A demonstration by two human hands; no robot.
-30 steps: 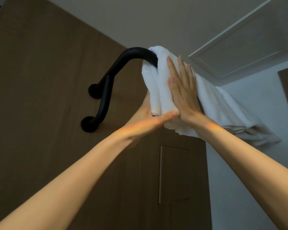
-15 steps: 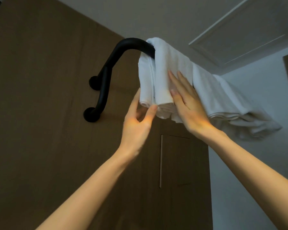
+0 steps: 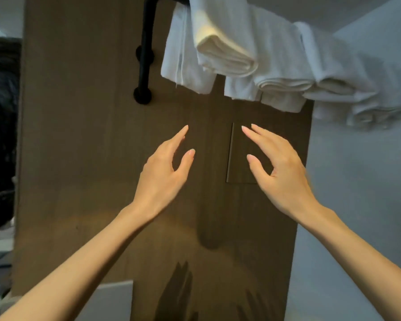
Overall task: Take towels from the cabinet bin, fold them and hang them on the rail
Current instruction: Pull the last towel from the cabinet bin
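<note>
Towels (image 3: 227, 42) hang folded over the black rail (image 3: 146, 42), and well below that rail I see the left grip (image 3: 162, 179) and right grip (image 3: 283, 179), fingers apart, holding nothing.

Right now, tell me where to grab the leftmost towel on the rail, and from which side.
Pinch the leftmost towel near its lower edge, coming up from below. That edge hangs flat and free below the rail, while a thicker folded towel overlaps its right side. The left hand, open and empty, is nearest.
</note>
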